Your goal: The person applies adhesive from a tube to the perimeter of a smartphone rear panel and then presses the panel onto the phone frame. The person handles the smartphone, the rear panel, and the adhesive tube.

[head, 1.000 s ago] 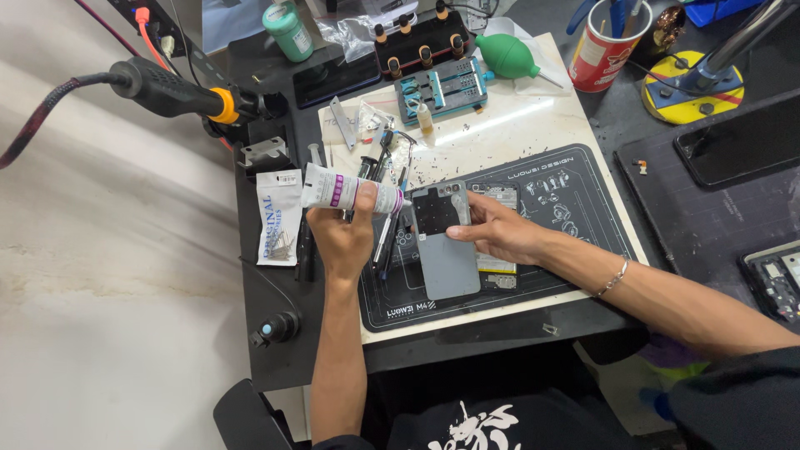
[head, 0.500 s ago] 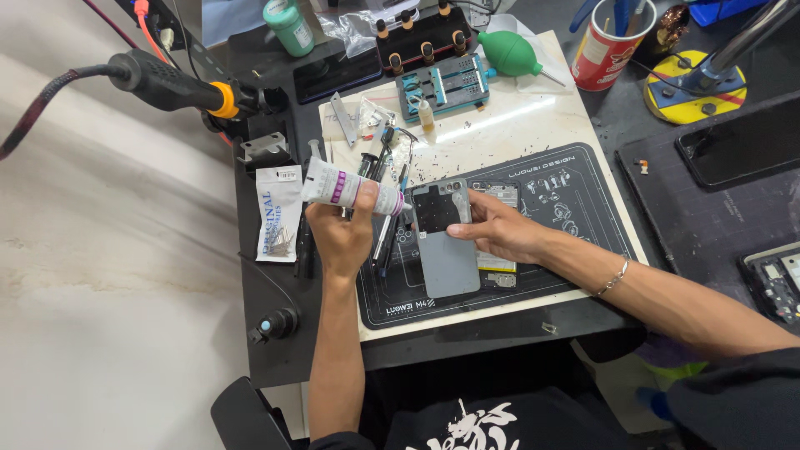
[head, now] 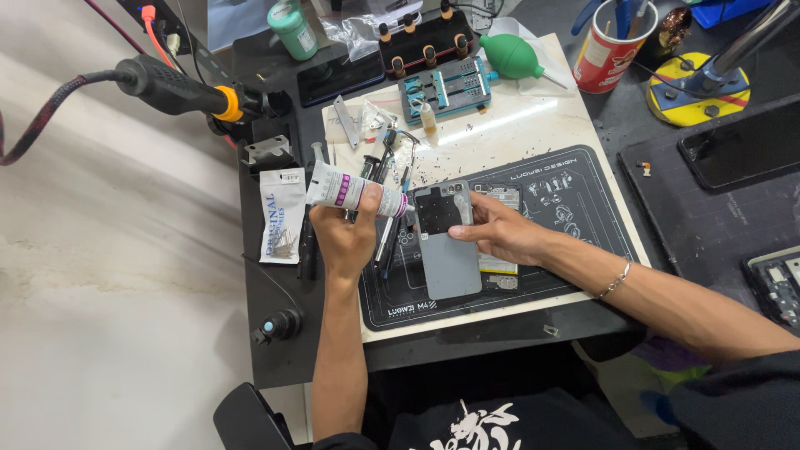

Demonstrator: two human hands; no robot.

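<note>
My left hand [head: 343, 239] grips a white glue tube with a purple band [head: 348, 190], its nozzle pointing right at the top left corner of a grey phone back cover [head: 447, 250]. The cover lies on a black work mat [head: 575, 225]. My right hand [head: 498, 232] presses on the cover's right edge, fingers spread over it. An opened phone body [head: 500, 271] with its battery showing lies under that hand, mostly hidden by it.
Tweezers and small tools [head: 388, 158] lie at the mat's upper left. A blue-grey fixture [head: 444, 85], green air blower [head: 510, 56], red cup of tools [head: 614, 48] and green bottle [head: 292, 28] stand behind. A hot-air handle [head: 179, 87] rests at left, a parts packet [head: 280, 215] below it, a dark phone [head: 746, 150] at right.
The glue tube's nozzle has stayed at the cover's top left corner. My right hand has shifted slightly on the cover. The view moved a little.
</note>
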